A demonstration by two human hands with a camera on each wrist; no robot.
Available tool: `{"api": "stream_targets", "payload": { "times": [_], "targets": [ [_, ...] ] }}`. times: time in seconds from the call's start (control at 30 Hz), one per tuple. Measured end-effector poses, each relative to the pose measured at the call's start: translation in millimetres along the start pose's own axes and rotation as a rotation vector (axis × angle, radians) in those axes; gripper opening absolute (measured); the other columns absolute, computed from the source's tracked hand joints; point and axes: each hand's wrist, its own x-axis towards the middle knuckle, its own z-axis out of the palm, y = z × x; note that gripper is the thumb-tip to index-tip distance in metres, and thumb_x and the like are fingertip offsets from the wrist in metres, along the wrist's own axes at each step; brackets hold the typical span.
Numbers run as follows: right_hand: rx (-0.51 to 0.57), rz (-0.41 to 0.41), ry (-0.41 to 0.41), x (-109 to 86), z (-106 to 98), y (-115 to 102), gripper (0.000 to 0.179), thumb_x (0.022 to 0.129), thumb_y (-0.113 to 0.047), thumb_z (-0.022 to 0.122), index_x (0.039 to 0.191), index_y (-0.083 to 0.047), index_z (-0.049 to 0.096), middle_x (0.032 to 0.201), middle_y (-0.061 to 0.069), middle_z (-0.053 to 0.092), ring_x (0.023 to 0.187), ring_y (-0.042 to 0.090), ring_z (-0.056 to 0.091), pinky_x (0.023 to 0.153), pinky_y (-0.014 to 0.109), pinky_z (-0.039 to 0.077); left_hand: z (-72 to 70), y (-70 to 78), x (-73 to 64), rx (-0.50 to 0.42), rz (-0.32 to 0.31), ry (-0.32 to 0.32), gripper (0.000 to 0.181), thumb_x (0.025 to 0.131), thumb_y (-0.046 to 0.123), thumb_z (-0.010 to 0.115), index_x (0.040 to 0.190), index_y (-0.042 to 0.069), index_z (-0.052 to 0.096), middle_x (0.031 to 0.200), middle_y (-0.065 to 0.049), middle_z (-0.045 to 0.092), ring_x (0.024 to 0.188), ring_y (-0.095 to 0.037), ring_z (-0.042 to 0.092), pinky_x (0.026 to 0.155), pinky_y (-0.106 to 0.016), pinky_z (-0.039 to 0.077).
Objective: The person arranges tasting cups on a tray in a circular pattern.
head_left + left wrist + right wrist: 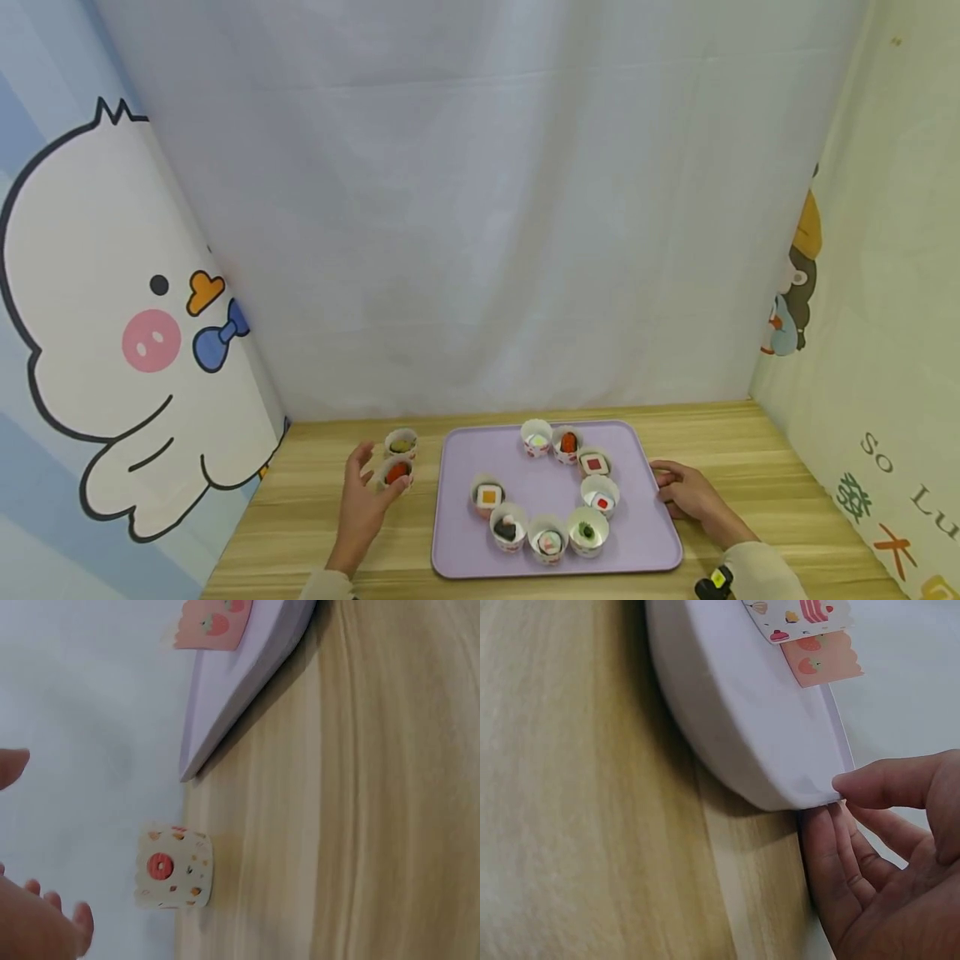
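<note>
My left hand (365, 504) is beside a paper cup with a red-topped piece (396, 472), its thumb overlapping the cup in the head view. Fingers and thumb are spread apart. Just behind stands another paper cup (401, 442) with a yellowish-green filling. The left wrist view shows a cream paper cup with a red ring print (174, 867) on the wood, apart from the fingers. My right hand (688, 492) pinches the right edge of a lilac tray (480, 450), thumb on the rim and fingers underneath, as the right wrist view shows.
On the tray several paper cups form a curve, among them one with an orange-square piece (489, 497), one with a green-topped piece (588, 532) and one with red roe-like topping (568, 444). A pale curtain (517, 250) hangs behind the wooden table (262, 533).
</note>
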Motion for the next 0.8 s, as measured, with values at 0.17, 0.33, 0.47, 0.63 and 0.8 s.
{"api": "stream_targets", "payload": {
  "times": [0.17,0.33,0.47,0.63,0.8],
  "targets": [
    [0.009,-0.008,0.002,-1.1,0,1,0.061,0.078,0.008,0.061,0.137,0.005,0.048,0.100,0.010,0.060,0.076,0.015,0.056,0.060,0.032,0.051,9.6,-11.7,1.8,0.035,-0.064,0.074,0.097,0.080,0.013,0.081,0.154,0.004,0.019,0.157,-0.022,0.027,0.145,-0.038,0.025,0.115,-0.055,0.027],
    [0.018,-0.001,-0.003,-0.3,0,1,0.060,0.079,0.008,0.060,0.138,0.004,0.048,0.099,0.009,0.060,0.077,0.015,0.056,0.060,0.032,0.051,17.4,-23.5,4.8,0.074,-0.108,0.101,0.098,0.079,0.013,0.080,0.154,0.002,0.018,0.158,-0.024,0.025,0.146,-0.041,0.024,0.117,-0.055,0.026],
    [0.011,0.006,-0.003,1.0,-1,2,0.060,0.080,0.007,0.060,0.138,0.003,0.048,0.100,0.010,0.060,0.078,0.015,0.056,0.060,0.032,0.052,21.5,-25.2,6.8,0.079,-0.144,0.101,0.096,0.081,0.012,0.078,0.154,0.002,0.018,0.157,-0.026,0.025,0.145,-0.044,0.025,0.116,-0.057,0.026],
    [0.010,0.003,0.001,2.2,-1,2,0.060,0.079,0.008,0.061,0.138,0.003,0.048,0.101,0.011,0.060,0.077,0.015,0.056,0.060,0.032,0.052,24.3,-24.4,9.6,0.075,-0.175,0.093,0.095,0.081,0.011,0.077,0.154,0.001,0.017,0.156,-0.029,0.026,0.143,-0.047,0.026,0.116,-0.058,0.026],
    [0.003,0.004,0.001,2.0,0,1,0.061,0.079,0.008,0.061,0.138,0.003,0.048,0.101,0.011,0.060,0.079,0.016,0.057,0.061,0.032,0.052,26.0,-27.6,12.8,0.083,-0.195,0.090,0.093,0.081,0.010,0.076,0.153,0.000,0.018,0.155,-0.028,0.027,0.142,-0.045,0.030,0.115,-0.056,0.028]
  ]
}}
